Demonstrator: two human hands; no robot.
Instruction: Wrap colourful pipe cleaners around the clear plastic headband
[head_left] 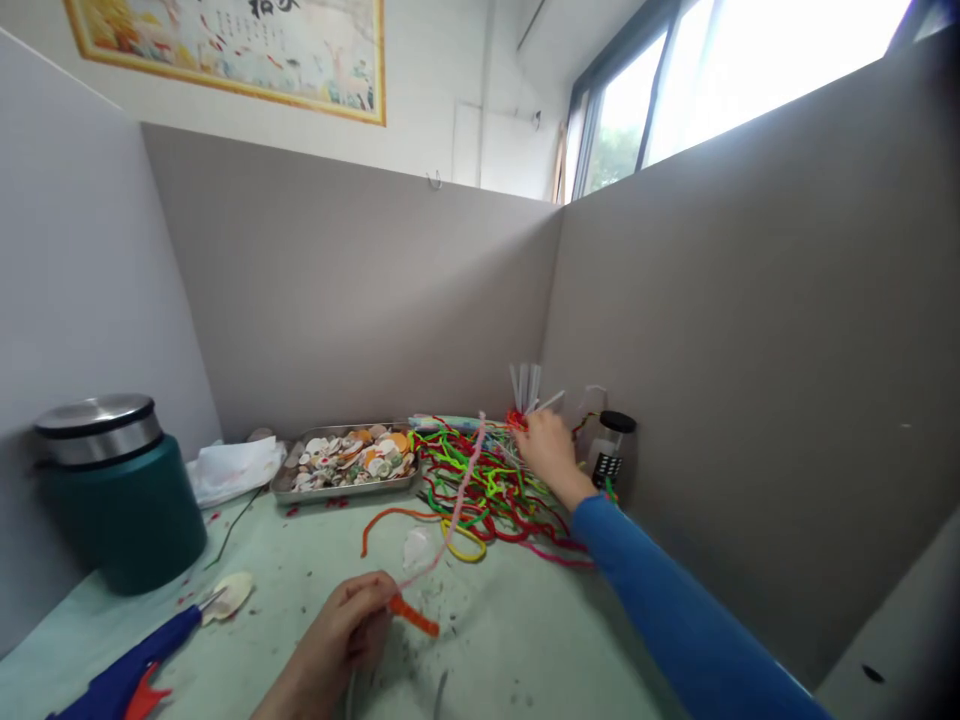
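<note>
My left hand (346,632) is closed near the front edge, pinching an orange pipe cleaner (414,617) together with a long pink pipe cleaner (457,500) that rises toward the back. My right hand (549,450), in a blue sleeve, reaches far across into a tangled pile of coloured pipe cleaners (495,485) by the back right corner. Its fingers curl down among red strands; what they grip is hidden.
A metal tray of shells (343,462) sits at the back. A dark green lidded pot (112,495) stands left, with a blue glue gun (120,680) and one shell (229,597) in front. White sticks (526,385) and a black-capped jar (611,448) fill the corner. Grey partitions wall the desk.
</note>
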